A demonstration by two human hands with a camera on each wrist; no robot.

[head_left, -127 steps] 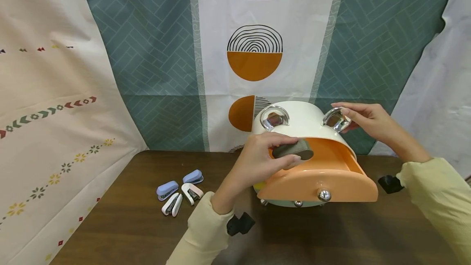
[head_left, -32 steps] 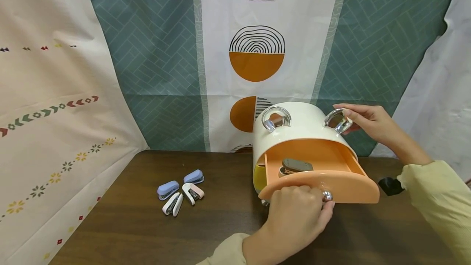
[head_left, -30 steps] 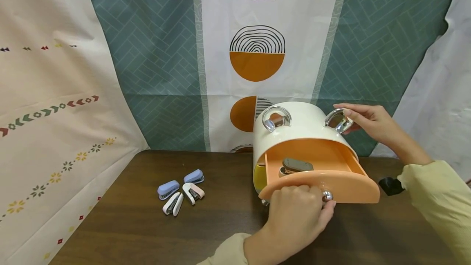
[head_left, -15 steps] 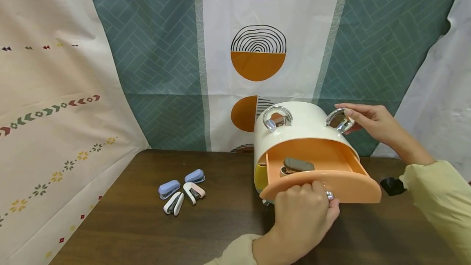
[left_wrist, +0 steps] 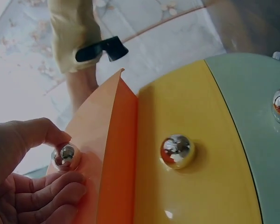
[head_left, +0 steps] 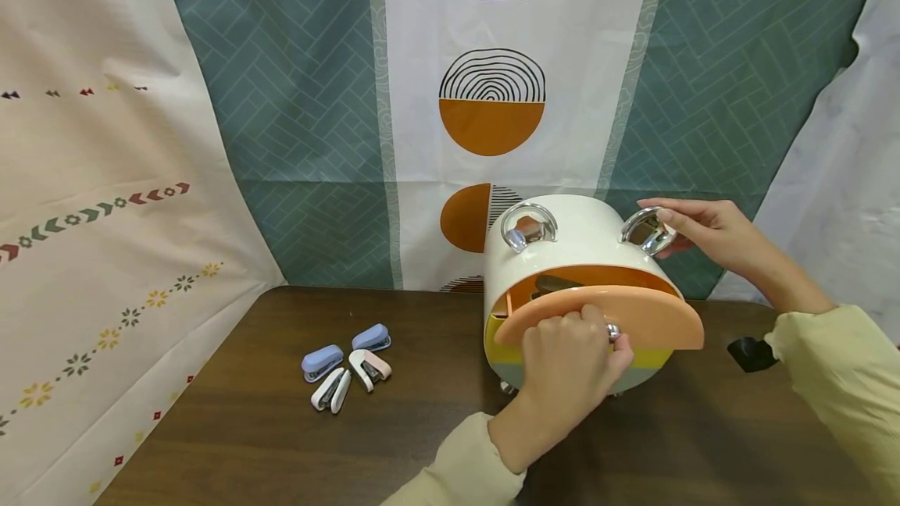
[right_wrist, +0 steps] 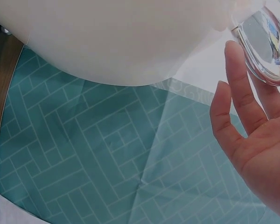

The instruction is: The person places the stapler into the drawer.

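Note:
My left hand holds the chrome knob of an orange drawer, thumb on one side and curled fingers on the other. This drawer stands partly out of a rounded white cabinet. Over its front edge shows the top of a dark grey-green stapler, mostly hidden inside. Pinched between thumb and fingers of my right hand is the right chrome ring on the cabinet's top. From the left wrist, a yellow drawer and a green drawer appear flush beside the orange one.
To the left on the brown table lie two blue staplers, a white stapler and a pink-white stapler. A second chrome ring tops the cabinet's left side. Patterned cloth hangs behind.
My left hand let go of the grey-green stapler inside the drawer and took the knob. In the last half second the drawer slid partway inward. My right hand stayed on the ring.

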